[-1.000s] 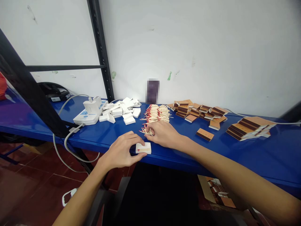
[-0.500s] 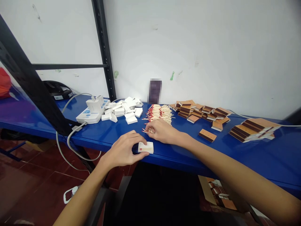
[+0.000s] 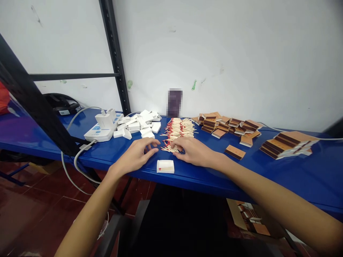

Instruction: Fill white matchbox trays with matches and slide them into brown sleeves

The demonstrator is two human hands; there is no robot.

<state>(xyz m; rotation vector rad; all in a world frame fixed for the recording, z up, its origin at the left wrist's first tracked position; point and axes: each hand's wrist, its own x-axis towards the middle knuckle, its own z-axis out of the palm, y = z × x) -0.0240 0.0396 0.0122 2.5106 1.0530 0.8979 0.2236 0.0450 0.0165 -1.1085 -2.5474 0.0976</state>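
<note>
A white matchbox tray (image 3: 168,164) lies by itself near the table's front edge, with a few red-headed matches along its near side. Behind it, a long heap of matches (image 3: 180,129) runs back toward the wall, heads mostly pointing left. My left hand (image 3: 138,152) is just left of the heap's near end, thumb and fingers apart, holding nothing. At the right of that end is my right hand (image 3: 193,151), its thumb and fingers curved with a gap between them, at several loose matches (image 3: 168,149). Its far fingers are partly hidden.
White trays (image 3: 136,125) are heaped left of the matches, beside a power strip (image 3: 99,132) with cables. Brown matchbox sleeves (image 3: 226,125) lie piled at the right, with stacked ones (image 3: 289,144) farther over. A cardboard box (image 3: 237,214) stands below the table. A black shelf post (image 3: 115,53) rises left.
My left hand has let go of the tray and moved up and left toward the matches. My right hand has shifted slightly right, its fingers opening at the heap's near end.
</note>
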